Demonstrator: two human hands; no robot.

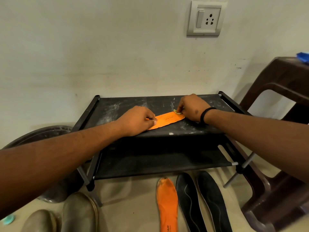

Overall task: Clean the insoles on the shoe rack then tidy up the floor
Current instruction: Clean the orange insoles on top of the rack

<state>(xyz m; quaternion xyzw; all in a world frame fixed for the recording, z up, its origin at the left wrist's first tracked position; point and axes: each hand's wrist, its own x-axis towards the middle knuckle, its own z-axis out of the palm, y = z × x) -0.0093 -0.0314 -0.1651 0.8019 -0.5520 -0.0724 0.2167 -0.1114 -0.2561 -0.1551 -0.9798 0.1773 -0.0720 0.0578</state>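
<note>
An orange insole [167, 121] lies flat on the dusty top shelf of the black shoe rack [127, 104]. My left hand [137, 120] presses down on the insole's near left end with curled fingers. My right hand [190, 107] pinches a small yellow-green cloth or sponge [176, 112] against the insole's far right end. On the floor in front of the rack lie a second orange insole [167, 205] and two black insoles [189, 201] [213, 201], side by side.
A pair of grey-brown shoes [78, 213] stands on the floor at the lower left. A round dark basin [41, 133] leans left of the rack. A brown plastic stool [280, 124] stands to the right. A wall socket [205, 18] is above.
</note>
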